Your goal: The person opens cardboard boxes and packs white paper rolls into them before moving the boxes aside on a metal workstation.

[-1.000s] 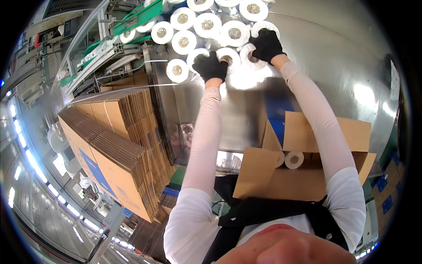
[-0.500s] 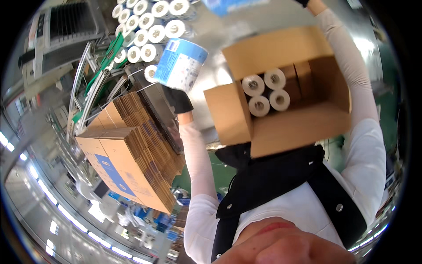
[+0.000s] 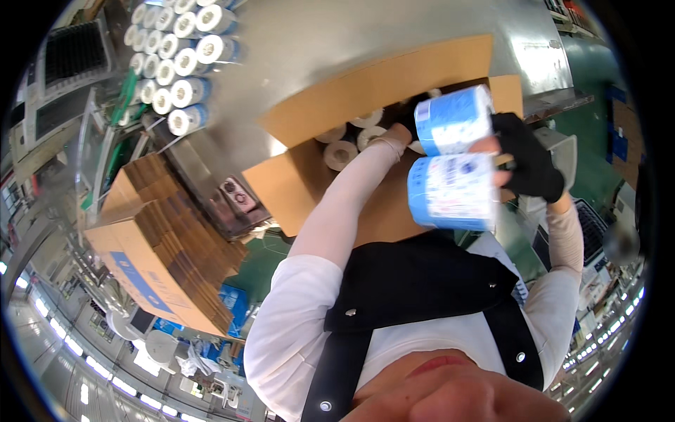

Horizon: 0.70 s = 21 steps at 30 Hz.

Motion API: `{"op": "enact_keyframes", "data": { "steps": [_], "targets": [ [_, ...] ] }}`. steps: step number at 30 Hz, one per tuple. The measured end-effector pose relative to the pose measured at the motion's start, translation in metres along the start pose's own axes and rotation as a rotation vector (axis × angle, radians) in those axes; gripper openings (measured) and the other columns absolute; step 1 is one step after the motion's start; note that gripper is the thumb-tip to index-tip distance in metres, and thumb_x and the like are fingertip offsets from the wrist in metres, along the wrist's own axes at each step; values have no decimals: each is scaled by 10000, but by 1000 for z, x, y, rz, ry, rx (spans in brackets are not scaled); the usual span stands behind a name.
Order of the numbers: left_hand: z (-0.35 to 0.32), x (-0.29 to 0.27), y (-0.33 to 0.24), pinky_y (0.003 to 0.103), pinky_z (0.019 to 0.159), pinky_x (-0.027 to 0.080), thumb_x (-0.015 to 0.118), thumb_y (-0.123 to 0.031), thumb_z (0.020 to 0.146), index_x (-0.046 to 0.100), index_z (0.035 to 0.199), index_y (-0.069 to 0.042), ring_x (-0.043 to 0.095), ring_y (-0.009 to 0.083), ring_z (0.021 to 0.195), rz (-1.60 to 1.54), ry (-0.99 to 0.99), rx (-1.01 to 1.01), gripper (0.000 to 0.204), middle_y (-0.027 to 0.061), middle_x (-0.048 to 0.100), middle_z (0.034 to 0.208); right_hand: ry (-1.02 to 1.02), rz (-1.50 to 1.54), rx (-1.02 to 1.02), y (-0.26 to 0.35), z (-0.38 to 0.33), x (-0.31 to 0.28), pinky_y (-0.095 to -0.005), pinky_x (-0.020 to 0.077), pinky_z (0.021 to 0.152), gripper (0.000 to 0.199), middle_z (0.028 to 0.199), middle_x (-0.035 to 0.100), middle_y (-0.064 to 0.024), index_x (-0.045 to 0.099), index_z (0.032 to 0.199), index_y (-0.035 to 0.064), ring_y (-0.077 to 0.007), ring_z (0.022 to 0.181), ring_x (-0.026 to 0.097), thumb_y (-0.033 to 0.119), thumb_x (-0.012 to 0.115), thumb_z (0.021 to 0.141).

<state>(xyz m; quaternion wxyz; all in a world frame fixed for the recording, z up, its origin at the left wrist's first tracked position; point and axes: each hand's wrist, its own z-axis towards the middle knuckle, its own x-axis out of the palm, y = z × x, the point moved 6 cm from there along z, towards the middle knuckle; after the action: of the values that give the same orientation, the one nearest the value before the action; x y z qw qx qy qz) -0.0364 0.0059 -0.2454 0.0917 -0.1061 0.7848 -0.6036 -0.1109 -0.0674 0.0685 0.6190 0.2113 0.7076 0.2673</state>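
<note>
A cardboard box (image 3: 380,79) stands in front of me with its flaps spread. White rolls (image 3: 341,155) stand on end in its left part. My left forearm reaches into the box, and my left hand (image 3: 416,107), in a dark glove, is down among the rolls; its fingers are hidden. Above the box's right side, my right hand (image 3: 529,158), in a black fingertip-free glove, grips two blue-and-white wrapped rolls, an upper roll (image 3: 453,119) and a lower roll (image 3: 453,191). Both lie sideways, one beside the other, slightly blurred.
The box rests on a metal table (image 3: 295,42). Several rows of wrapped rolls (image 3: 186,91) stand at the table's far left. Flattened cartons (image 3: 165,260) are stacked at the left, near a phone (image 3: 239,195) at the table's edge. A grey bin (image 3: 562,156) is on the right.
My left hand has moved from the left, where it held a wrapped roll, into the box. My right hand has come back from the far right and now holds two rolls over the box.
</note>
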Motion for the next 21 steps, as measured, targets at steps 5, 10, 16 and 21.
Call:
{"op": "enact_keyframes", "data": {
  "steps": [5,10,16,21],
  "targets": [
    [-14,-26,63,410,828,449,406,-269,896,601,960,-13,578,326,1008,429,-309,-188,328,244,594,1038,154,-467,164,-64,6,99,-478,398,896,330,1100,532,-229,643,949,112,-407,1078,483,188,681,630],
    [-51,-31,71,373,1071,295,505,-258,877,496,1258,-21,410,324,1241,750,-165,-110,449,195,472,1297,238,-335,556,-176,63,225,-414,384,967,429,1146,578,-207,568,1141,26,-351,1103,516,283,593,798],
    [-123,-131,58,373,1059,293,583,-302,853,408,1335,-35,367,296,1281,306,-305,-285,578,164,408,1369,498,-364,462,-106,137,257,-426,324,1025,609,1292,456,-235,426,1300,4,-386,1213,413,336,597,819],
    [-135,-147,71,389,1050,280,519,-325,884,409,1347,-94,356,307,1282,321,-398,-121,529,152,402,1376,451,-246,265,-96,166,283,-431,310,1026,638,1311,439,-243,414,1307,23,-391,1216,404,483,482,870]
  ]
}}
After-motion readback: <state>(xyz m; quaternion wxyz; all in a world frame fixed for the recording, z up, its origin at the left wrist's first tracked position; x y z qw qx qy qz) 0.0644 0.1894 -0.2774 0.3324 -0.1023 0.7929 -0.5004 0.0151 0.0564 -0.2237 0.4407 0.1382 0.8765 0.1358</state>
